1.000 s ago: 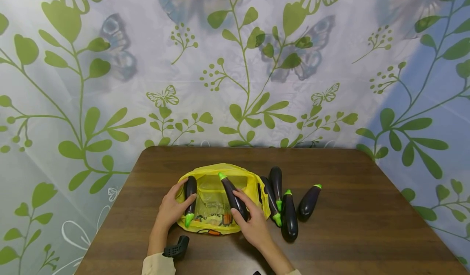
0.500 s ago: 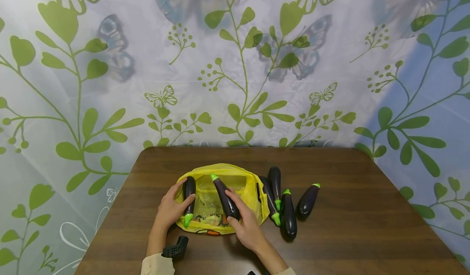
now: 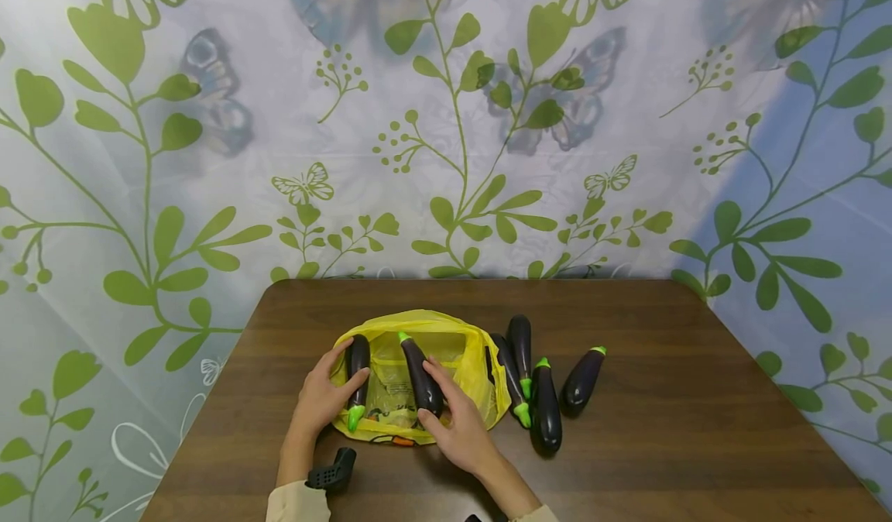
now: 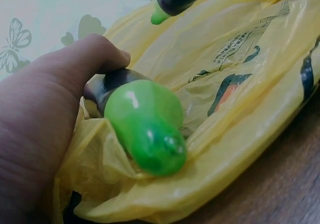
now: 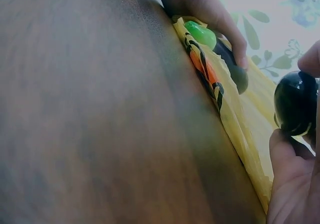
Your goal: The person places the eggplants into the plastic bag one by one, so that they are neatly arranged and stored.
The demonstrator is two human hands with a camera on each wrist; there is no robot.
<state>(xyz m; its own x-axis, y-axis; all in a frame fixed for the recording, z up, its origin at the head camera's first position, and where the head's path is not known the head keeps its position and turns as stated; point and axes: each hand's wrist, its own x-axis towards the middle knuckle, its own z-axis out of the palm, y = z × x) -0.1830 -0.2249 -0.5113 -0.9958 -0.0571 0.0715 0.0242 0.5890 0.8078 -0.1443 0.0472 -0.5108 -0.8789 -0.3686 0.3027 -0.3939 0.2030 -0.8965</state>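
Note:
A yellow plastic bag (image 3: 488, 367) lies with its mouth spread wide on the table. At its left side my left hand (image 3: 323, 398) grips an eggplant (image 3: 358, 375) together with the bag's edge, thumb on the dark skin. That eggplant's green cap (image 4: 142, 124) points toward me in the left wrist view. My right hand (image 3: 463, 429) pinches a second eggplant (image 3: 421, 379) near its thick end, thumb on one side and fingers on the other. It is tilted over the bag's mouth, green tip pointing away from me. The right wrist view shows its dark round end (image 5: 296, 104).
Right of the bag lie several more eggplants: a close group with one (image 3: 547, 413) in front, and another (image 3: 584, 381) slightly apart. The brown wooden table (image 3: 648, 444) ends at a patterned curtain (image 3: 418, 119). A black device (image 3: 333, 472) sits at my left wrist.
My right hand has moved a little left with its eggplant, farther over the bag's mouth. The left hand keeps its grip in the same place.

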